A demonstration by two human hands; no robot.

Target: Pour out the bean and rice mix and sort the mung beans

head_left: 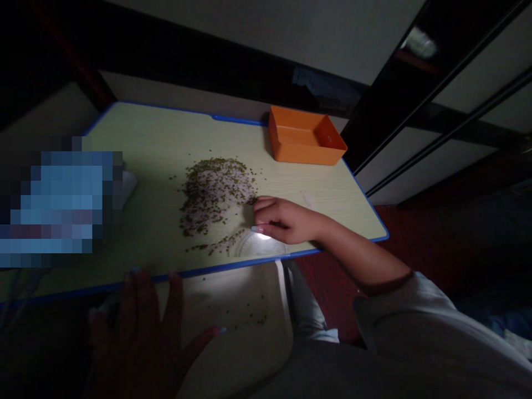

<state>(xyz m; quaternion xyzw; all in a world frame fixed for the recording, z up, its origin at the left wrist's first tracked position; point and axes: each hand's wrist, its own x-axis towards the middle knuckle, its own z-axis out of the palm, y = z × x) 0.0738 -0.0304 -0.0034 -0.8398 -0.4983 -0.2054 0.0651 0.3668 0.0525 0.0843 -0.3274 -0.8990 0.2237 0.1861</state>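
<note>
A pile of small green beans mixed with pale grains (216, 191) lies spread on the light wood-patterned table (153, 133). My right hand (285, 220) is at the pile's right edge, fingers curled in and thumb bent toward them; whatever they hold, if anything, is hidden. Under that hand, near the table's front edge, is a bright round patch (262, 246) with a faint ring; I cannot tell whether it is a clear dish or light. My left hand (145, 327), in shadow, has its fingers spread over the left part of a white tray (249, 349) holding a few scattered beans.
An orange rectangular box (305, 138) stands at the table's back right corner. A small pale patch of grains (307, 198) lies right of the pile. At the left is a blurred-out bluish object (62, 199). Dark cabinet panels (453, 111) rise behind and to the right.
</note>
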